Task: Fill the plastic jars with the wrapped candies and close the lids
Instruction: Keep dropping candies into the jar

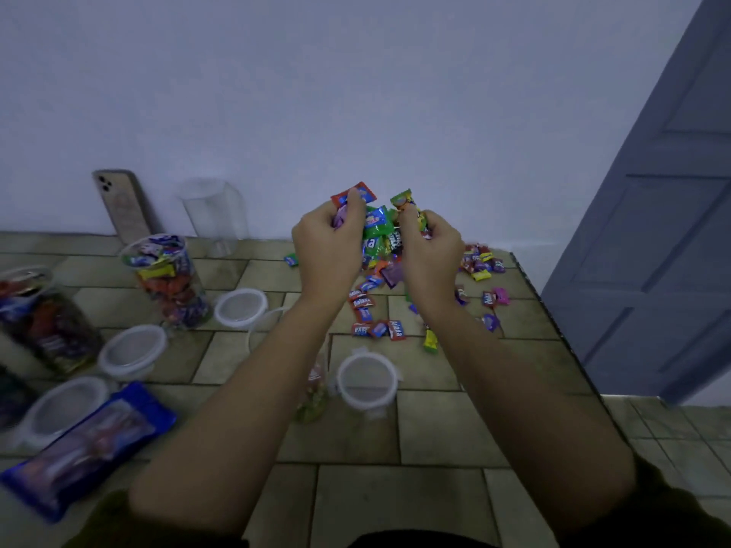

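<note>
Head view, dim, some blur.

**Grip:** the left hand (328,247) and right hand (431,251) are raised over the table (395,429). The fingers of both curl round one shared handful of candies (377,225). Several wrappers poke out above the fingers, caught only by a corner.

**Layout:**
- The loose pile (379,310) lies on the table directly below the hands, with strays reaching toward the right edge.
- A full jar (170,278) stands to the left, uncapped. A second filled jar (43,322) is at the far left, and an empty jar (215,215) is by the wall.
- A near jar (316,385) sits low between the forearms. It may hold a few candies, but it is blurred and partly behind the left forearm, so I am not sure.
- The lids (241,308) lie loose on the table, one just beside the near jar.

**Risks (my judgement):**
1. The handful is squeezed between two hands. If either hand eases off during the carry, the corner-held wrappers go first.
2. The bundle looks wider than a jar mouth, so candies may spill round the rim. Slick wrappers could then skid off the right edge.
3. The near jar stands close under the left forearm, and lowering the arms carelessly could tip it.
4. The full jar is heaped to its rim, so a lid may not seat without pressing the candies down.
</note>
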